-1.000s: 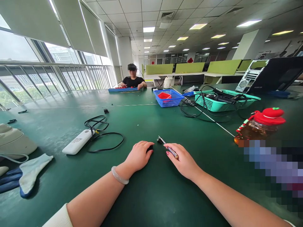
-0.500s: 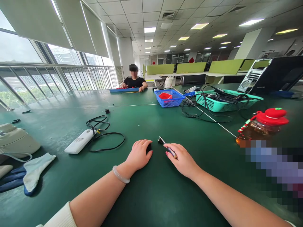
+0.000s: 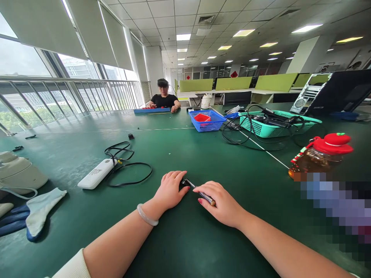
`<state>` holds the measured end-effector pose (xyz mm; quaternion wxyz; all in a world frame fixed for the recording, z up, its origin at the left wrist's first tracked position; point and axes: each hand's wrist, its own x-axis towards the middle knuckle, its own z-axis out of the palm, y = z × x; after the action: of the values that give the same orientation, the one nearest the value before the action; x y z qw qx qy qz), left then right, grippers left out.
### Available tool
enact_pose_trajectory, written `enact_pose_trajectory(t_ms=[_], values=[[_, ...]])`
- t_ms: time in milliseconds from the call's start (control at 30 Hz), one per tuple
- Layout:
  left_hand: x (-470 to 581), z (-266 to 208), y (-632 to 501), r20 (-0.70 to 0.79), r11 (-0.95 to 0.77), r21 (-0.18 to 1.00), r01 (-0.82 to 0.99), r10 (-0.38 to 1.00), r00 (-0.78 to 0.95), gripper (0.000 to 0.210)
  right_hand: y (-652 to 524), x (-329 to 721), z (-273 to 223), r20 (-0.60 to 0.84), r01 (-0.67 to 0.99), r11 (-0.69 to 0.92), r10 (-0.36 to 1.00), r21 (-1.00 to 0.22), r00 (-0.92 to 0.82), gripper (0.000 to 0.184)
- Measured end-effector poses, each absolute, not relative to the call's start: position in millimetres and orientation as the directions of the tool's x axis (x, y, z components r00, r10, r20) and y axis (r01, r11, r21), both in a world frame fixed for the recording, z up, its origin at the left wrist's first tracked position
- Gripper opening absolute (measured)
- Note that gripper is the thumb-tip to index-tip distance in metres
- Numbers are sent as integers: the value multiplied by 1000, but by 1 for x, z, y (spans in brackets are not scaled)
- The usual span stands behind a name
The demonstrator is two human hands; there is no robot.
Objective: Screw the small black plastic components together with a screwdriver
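My left hand point(image 3: 170, 191) is closed on the green table, fingers curled over a small black object point(image 3: 183, 182) that is mostly hidden. A pale bangle point(image 3: 147, 215) circles that wrist. Between thumb and fingers, my right hand point(image 3: 220, 201) grips a slim pen-like tool point(image 3: 206, 197) with a shiny shaft and a tan butt end; its exact kind cannot be made out. The tool slants up and left, and its tip meets or nearly meets the black object by my left fingertips. Left of my hands lies a white power bank point(image 3: 97, 173) with a black cable point(image 3: 139, 164).
Blue-and-white gloves point(image 3: 43, 210) lie at the left beside a beige device point(image 3: 20, 172). A blue basket point(image 3: 207, 125), a green basket point(image 3: 261, 129) of cables and a red-lidded jar point(image 3: 321, 152) stand ahead and right. Across the table sits a person point(image 3: 165, 101) with a blue tray point(image 3: 152, 111).
My right hand has shifted slightly down and left, bringing the tool's tip from apart to the black object at my left hand. My left hand has barely moved.
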<state>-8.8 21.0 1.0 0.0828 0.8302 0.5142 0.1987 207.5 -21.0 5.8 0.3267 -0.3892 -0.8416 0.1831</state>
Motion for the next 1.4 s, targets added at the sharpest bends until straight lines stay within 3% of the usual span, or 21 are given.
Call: enact_pose_trajectory(t_ms=[267,500,600,667,767,833,933,1067,1267,1400], values=[[-10,0,22,207,-472,300,829,880,427,41,-23,211,9,424,474,648,755,-596,-500,22],[-9,1,21,216,-477,293,829,877,428,34,-21,215,10,457,443,589,806,-675,-375,21],[-10,1,22,216,-480,290,828,876,431,31,-13,227,12,558,412,542,825,-732,-95,20],[-10,2,22,222,-484,292,825,873,434,30,-6,238,13,618,411,491,737,-768,273,25],[-9,2,21,225,-483,294,825,873,432,30,2,250,14,543,332,431,625,-839,560,32],[-9,3,21,220,-476,293,829,878,426,30,2,249,12,487,287,394,735,-873,472,30],[-9,3,20,212,-470,284,836,881,423,30,-3,237,6,363,235,336,928,-912,84,34],[-10,2,20,215,-486,271,831,872,440,29,-9,221,2,220,103,260,930,-960,-295,46],[-13,5,14,161,-455,287,843,890,426,29,-4,222,0,131,-155,90,951,-984,-281,50],[-19,8,-3,148,-431,289,855,902,405,28,-3,222,0,122,-166,76,949,-983,-289,52]])
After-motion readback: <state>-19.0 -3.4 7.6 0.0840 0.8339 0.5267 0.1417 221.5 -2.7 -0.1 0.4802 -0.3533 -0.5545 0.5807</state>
